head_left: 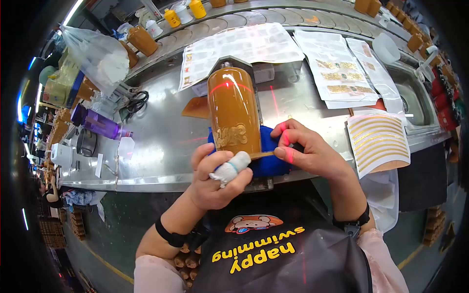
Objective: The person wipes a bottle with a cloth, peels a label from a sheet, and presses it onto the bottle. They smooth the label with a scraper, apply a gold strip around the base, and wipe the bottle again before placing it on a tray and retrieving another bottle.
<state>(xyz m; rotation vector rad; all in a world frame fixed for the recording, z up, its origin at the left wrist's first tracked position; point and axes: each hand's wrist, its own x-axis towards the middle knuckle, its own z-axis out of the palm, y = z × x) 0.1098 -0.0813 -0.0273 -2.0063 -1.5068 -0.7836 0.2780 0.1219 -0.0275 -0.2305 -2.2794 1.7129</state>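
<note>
A glossy brown bottle (233, 105) lies with its neck pointing away from me, showing a raised gold emblem (231, 136) near its base. Around its base end curls my left hand (221, 172), one finger wrapped in white cloth (231, 168) and pressed by the lower edge. A thin gold strip (263, 154) runs from that edge to the right, its free end pinched between thumb and finger of my right hand (305, 149). Blue cloth (273, 165) is bunched under the bottle. At the neck end sits a dark angular holder (242, 64).
Printed sheets (239, 46) lie at the back, with gold-patterned sheets (342, 73) farther right. A sheet of curved gold strips (378, 141) hangs over the front edge. A purple bottle (95, 122), scissors (137, 102) and a plastic bag (97, 56) are leftward; a sink (415, 100) is rightward.
</note>
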